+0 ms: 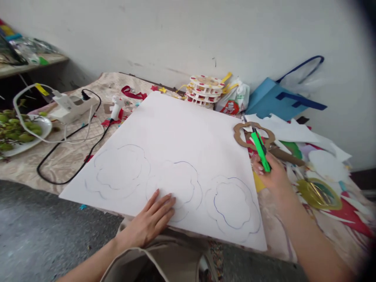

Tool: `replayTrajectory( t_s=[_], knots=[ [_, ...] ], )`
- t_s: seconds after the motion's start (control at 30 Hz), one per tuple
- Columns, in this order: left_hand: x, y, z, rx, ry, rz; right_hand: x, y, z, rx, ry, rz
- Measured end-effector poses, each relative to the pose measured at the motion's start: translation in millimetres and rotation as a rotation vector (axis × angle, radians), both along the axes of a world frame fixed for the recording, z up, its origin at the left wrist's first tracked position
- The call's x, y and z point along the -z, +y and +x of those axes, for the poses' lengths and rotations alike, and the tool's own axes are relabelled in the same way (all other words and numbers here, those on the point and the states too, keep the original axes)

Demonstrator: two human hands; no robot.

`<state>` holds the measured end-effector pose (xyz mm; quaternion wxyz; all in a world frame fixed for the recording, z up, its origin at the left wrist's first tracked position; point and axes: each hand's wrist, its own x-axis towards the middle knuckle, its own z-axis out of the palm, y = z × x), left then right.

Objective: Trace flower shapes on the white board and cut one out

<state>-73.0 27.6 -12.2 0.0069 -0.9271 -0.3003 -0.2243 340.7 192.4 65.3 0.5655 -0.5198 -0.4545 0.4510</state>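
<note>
A large white sheet (182, 129) lies on the cloth-covered table, with three wavy flower-like outlines drawn along its near half. My left hand (155, 217) rests flat on the sheet's near edge, fingers stretched over the middle outline. In my right hand (272, 170) is a green utility knife (260, 152), held just beyond the sheet's right edge. Its tip points away from me, over a brown cardboard flower-shaped ring (238, 135) that partly overlaps the sheet's right side.
White paper scraps (308, 133), a yellow-green dish (335, 199) and a blue bag (264, 96) lie to the right. A tiered white stand (202, 92) is at the back. Leftward are a glue gun (116, 107), a power strip (72, 109), cables and a plate (45, 127) of grapes.
</note>
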Motion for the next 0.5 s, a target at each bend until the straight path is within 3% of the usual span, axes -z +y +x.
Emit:
replayTrajectory(
  t_s=[0.17,0.33,0.43,0.5],
  knots=[
    [-6.0,-6,6,0.008,0.053,0.122,20.3,-13,10,0.051,0.109,-0.1],
    [-0.9,-31,32,-0.023,0.06,0.18,32.3,-21,17,0.11,0.13,-0.131],
    [0.1,-48,45,-0.073,0.043,0.155,33.2,-22,19,0.13,0.127,-0.138],
    [-9.1,-52,44,-0.078,0.034,0.059,33.1,-23,19,0.144,0.115,-0.132]
  ],
)
